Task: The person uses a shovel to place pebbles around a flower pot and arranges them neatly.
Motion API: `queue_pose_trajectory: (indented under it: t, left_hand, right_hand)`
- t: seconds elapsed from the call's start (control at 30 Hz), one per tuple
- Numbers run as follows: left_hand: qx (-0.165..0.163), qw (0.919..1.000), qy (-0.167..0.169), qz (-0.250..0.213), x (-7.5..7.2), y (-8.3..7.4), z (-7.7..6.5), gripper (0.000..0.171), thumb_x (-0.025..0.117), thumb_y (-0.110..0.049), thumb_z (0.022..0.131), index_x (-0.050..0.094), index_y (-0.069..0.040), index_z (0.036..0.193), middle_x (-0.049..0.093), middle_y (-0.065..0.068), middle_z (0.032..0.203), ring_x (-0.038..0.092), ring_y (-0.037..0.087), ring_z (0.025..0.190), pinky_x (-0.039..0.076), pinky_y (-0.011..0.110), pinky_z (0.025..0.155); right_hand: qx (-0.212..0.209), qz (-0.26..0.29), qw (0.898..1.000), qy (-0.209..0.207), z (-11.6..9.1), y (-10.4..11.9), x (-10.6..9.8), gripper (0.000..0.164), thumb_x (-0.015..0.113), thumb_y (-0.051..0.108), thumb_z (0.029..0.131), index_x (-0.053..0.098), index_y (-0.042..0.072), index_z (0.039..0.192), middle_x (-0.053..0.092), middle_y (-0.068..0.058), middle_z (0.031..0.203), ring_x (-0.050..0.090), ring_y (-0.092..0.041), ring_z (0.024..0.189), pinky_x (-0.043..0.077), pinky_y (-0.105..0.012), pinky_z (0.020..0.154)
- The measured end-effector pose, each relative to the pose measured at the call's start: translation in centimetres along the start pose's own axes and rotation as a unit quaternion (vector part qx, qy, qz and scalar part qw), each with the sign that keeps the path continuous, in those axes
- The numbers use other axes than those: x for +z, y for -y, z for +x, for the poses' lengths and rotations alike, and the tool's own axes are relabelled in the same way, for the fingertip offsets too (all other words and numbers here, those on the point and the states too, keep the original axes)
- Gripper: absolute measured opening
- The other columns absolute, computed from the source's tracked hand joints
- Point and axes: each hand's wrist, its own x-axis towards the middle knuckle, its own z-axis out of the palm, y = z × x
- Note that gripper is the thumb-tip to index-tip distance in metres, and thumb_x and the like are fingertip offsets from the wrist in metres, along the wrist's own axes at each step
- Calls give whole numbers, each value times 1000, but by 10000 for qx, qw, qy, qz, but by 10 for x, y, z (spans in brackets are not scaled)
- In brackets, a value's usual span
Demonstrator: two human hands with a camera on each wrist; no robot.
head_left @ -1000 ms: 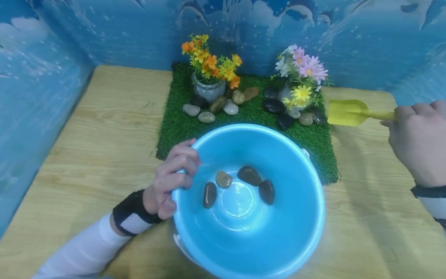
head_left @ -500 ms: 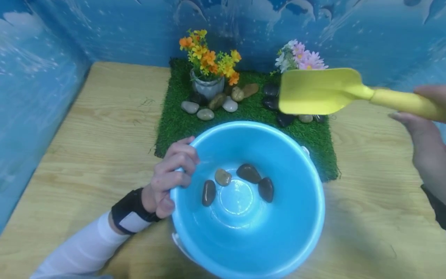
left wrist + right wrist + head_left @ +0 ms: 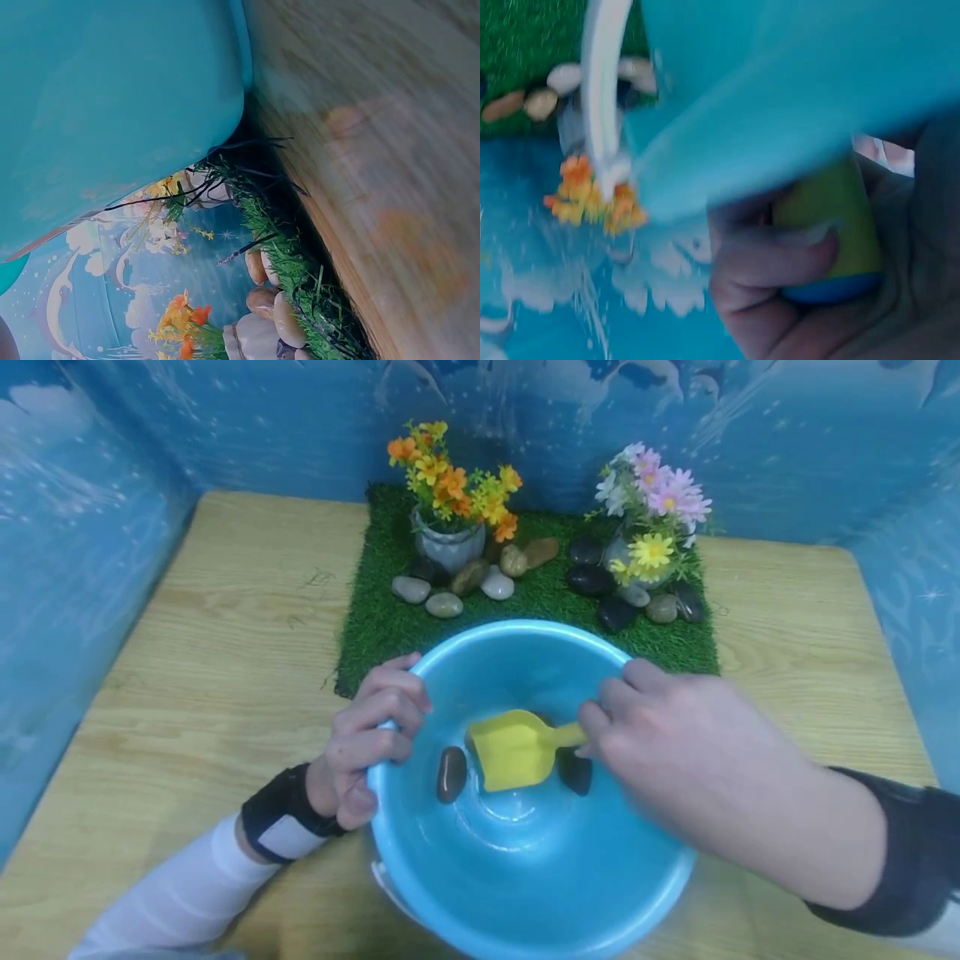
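Note:
A blue bucket (image 3: 600, 860) stands in front of me. My left hand (image 3: 378, 735) grips its left rim, fingers curled over the edge. In my right hand (image 3: 660, 735) is the handle of a yellow toy shovel (image 3: 513, 750), also gripped in the right wrist view. The shovel's blade is inside the bucket, over the bottom. A dark brown stone (image 3: 452, 774) lies left of the blade, and another dark stone (image 3: 575, 772) sits under the handle. Other stones there are mostly hidden by the blade. The left wrist view shows the bucket's outer wall (image 3: 112, 90), but no fingers gripping it.
Behind the bucket lies a green turf mat (image 3: 390, 635). On it stand a pot of orange flowers (image 3: 450, 545) and a pot of pink and yellow flowers (image 3: 648, 539), with several stones (image 3: 444, 605) around them. Blue dolphin-print walls (image 3: 300, 435) border the wooden table (image 3: 225, 610).
My right hand has brought the yellow shovel from the right, past the pink flowers, down into the bucket. The left hand keeps its grip on the rim.

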Motion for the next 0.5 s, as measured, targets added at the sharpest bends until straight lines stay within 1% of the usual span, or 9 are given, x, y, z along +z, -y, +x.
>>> queue_pose_trajectory:
  t: [0.03, 0.07, 0.13, 0.2, 0.27, 0.33, 0.37, 0.4, 0.5]
  left_hand:
    - [2, 10000, -9, -4, 0, 0, 0, 51, 21, -38, 104, 42, -13, 64, 46, 8, 70, 47, 32, 81, 35, 46, 107]
    - [16, 10000, -21, -10, 0, 0, -1, 51, 22, -38, 104, 42, -13, 64, 46, 9, 70, 47, 32, 81, 35, 47, 107]
    - [39, 10000, -51, -36, 1, 1, -4, 51, 22, -39, 103, 43, -13, 64, 47, 9, 69, 48, 32, 81, 35, 48, 106]
    - [34, 9999, -65, -88, 0, 3, -10, 52, 24, -41, 103, 45, -13, 64, 48, 9, 70, 49, 33, 81, 36, 51, 104]
    - [12, 9999, -42, -151, -2, 5, -18, 53, 26, -43, 102, 47, -13, 64, 50, 9, 71, 50, 35, 82, 37, 56, 101]
    - [-37, 9998, 4, -187, -3, 6, -21, 53, 27, -44, 102, 48, -13, 64, 52, 10, 71, 51, 36, 83, 37, 58, 100]
    - [-55, 9998, 17, -185, -3, 6, -21, 54, 27, -45, 102, 48, -13, 64, 52, 10, 71, 51, 36, 84, 37, 58, 100]
    - [-55, 9998, 10, -173, -2, 6, -20, 54, 26, -45, 102, 48, -13, 64, 51, 9, 71, 51, 36, 84, 37, 58, 100]
    - [9, 9999, -93, -110, 1, 3, -9, 53, 24, -42, 103, 44, -13, 63, 49, 9, 69, 49, 34, 81, 37, 52, 103]
  right_hand:
    - [-36, 70, 9997, 220, 12, 9, -18, 15, 74, 12, 81, 59, 13, 78, 42, 0, 66, 36, -18, 58, 31, -27, 42]
    - [-57, 85, 9993, 373, 21, 15, -29, 17, 76, 8, 79, 59, 10, 76, 41, 0, 64, 36, -17, 57, 33, -26, 43]
    - [-75, 175, 9984, 538, 31, 21, -36, 21, 78, 3, 75, 59, 10, 73, 41, 1, 63, 36, -16, 56, 35, -25, 43]
    - [-126, 276, 9975, 636, 35, 23, -30, 22, 79, 7, 77, 58, 11, 73, 42, 1, 63, 38, -15, 57, 37, -26, 46]
    - [-225, 363, 9972, 619, 36, 23, -25, 22, 80, 12, 80, 59, 11, 74, 43, 1, 64, 39, -15, 58, 38, -26, 47]
    - [-339, 427, 9963, 664, 37, 22, -21, 22, 80, 16, 81, 60, 10, 76, 45, 0, 66, 41, -16, 59, 39, -26, 49]
    - [-386, 432, 9958, 709, 37, 22, -21, 22, 80, 18, 82, 60, 9, 77, 46, 0, 66, 41, -16, 60, 40, -26, 50]
    - [-409, 534, 9949, 751, 38, 22, -21, 21, 79, 15, 82, 60, 9, 77, 46, 0, 67, 41, -15, 61, 40, -26, 51]
    - [-487, 1013, 9896, 897, 39, 22, -20, 17, 76, 13, 84, 60, 10, 80, 49, 2, 70, 43, -13, 64, 42, -25, 56]
